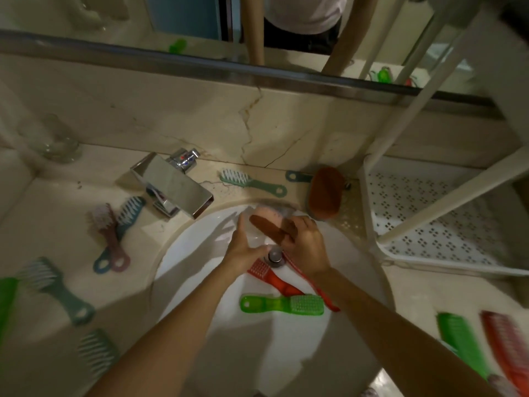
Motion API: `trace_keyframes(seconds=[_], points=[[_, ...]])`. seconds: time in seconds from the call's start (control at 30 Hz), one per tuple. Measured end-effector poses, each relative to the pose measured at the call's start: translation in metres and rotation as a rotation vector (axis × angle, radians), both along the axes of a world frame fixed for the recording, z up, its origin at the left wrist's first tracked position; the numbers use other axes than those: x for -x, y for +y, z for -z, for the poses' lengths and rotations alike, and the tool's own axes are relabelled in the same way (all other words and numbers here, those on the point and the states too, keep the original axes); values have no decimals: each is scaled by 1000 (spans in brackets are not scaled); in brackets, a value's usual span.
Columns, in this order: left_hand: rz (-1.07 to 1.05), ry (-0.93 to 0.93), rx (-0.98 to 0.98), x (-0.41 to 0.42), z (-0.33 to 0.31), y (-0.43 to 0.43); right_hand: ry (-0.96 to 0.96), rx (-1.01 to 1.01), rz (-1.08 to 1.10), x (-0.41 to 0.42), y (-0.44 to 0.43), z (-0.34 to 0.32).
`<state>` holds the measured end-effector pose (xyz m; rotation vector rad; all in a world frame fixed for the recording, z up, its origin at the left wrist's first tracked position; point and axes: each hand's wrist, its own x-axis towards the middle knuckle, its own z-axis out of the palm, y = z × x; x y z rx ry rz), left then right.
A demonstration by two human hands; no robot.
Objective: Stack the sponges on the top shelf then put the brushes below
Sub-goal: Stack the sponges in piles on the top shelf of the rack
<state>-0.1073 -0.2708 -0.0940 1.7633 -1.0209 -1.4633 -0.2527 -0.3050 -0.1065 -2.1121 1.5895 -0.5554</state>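
Gathering sponges: first step, judged barely begun.
Right hand (306, 245): curled round brown sponge (272, 230).
Left hand (243, 249): fingers straight, beside pink sponge (267, 214) just beyond grip.
Next: carry both up-right to rack (429, 213).

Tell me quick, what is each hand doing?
Left hand: open, gripping nothing.
Right hand: holding the brown sponge.
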Motion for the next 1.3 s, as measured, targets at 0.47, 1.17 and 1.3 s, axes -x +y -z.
trace_keyframes(seconds=[0.47,1.17,1.3], points=[[-178,-16,64,13,-58,-5,39,-115,511,11,-43,-70],[-323,-185,622,20,-242,18,-177,337,273,24,57,-250],[-323,-109,773,42,-299,22,-179,510,261,38,71,-310]])
